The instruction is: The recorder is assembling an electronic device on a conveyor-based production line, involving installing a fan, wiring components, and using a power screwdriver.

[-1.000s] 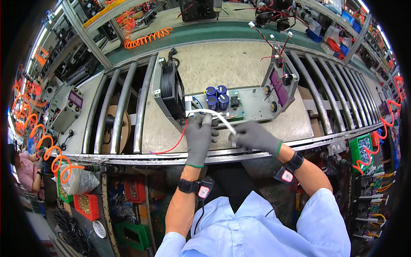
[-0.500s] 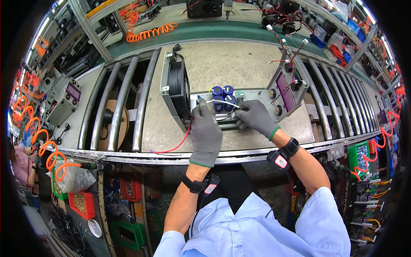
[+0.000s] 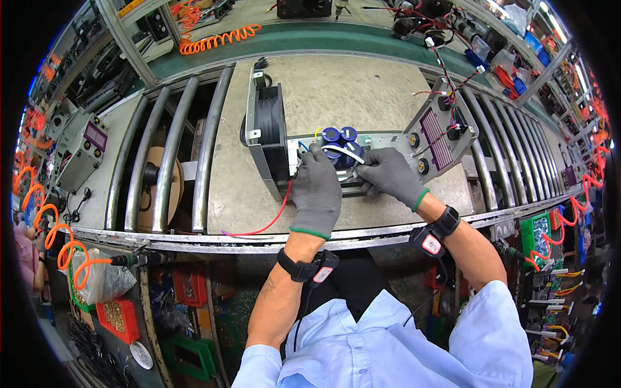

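A grey metal chassis (image 3: pixel 383 142) stands on the workbench, with a black fan (image 3: pixel 270 123) at its left end and a panel with a purple grille (image 3: pixel 437 134) at its right. Several blue cylindrical capacitors (image 3: pixel 331 134) sit inside it. A white cable (image 3: pixel 351 152) arches in front of them. My gloved left hand (image 3: pixel 317 187) pinches near the cable's left end, beside the fan. My gloved right hand (image 3: pixel 393 177) has its fingertips closed on the right end. From under my left hand a red wire (image 3: pixel 272 220) trails across the bench.
Metal rollers (image 3: pixel 171 155) flank the bench board on both sides. Another grey unit (image 3: pixel 84 145) stands at far left. Coiled orange hoses (image 3: pixel 48 213) hang at the left. Loose wires with white connectors (image 3: pixel 446 64) rise above the right panel. Below the bench edge sits a red parts bin (image 3: pixel 119 317).
The view has shifted slightly, so the chassis appears a little to the right. Both hands stay at the white cable, whose arch now looks more bent.
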The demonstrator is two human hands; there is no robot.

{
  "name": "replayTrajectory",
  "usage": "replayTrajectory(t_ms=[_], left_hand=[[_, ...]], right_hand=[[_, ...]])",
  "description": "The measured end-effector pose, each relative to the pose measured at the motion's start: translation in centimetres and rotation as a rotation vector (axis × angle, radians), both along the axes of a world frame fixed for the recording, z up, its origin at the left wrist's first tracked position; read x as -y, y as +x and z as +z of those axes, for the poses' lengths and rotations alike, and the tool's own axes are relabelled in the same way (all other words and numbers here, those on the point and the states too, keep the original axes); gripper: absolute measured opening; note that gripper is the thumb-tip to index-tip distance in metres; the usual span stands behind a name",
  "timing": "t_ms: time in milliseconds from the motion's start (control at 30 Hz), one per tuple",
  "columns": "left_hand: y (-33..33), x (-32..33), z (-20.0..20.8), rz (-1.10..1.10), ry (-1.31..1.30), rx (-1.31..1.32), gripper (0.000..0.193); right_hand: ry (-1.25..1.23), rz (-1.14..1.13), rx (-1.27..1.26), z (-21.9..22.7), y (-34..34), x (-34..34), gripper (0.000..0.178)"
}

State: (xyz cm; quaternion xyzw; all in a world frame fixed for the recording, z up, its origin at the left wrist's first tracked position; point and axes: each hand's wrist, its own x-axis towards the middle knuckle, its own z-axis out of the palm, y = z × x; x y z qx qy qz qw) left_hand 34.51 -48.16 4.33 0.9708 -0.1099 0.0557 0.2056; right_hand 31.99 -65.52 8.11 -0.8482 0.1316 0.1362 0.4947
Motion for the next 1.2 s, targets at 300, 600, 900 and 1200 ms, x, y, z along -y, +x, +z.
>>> replayTrajectory(t_ms=[300,600,900,1200], left_hand=[[-1.8,-1.5,0.9,-0.087,-0.12,0.107,0.053],[-7.7,-12.8,1.5,-0.003,-0.126,0.148,0.022],[-9.1,-9.3,1.4,-0.162,-0.731,-0.584,0.025],[-9.0,-3.0,2.0,-0.027,-1.115,-0.648,0.028]], right_hand=[[-0.243,0.13,-0.169,1.6,1.6,0.5,0.035],[-0.591,0.253,-0.047,0.5,2.7,2.1,0.054],[0.156,0.159,-0.039,-0.2,-9.8,-1.0,0.043],[0.336,0.289,-0.186,0.5,-12.4,-1.2,0.036]])
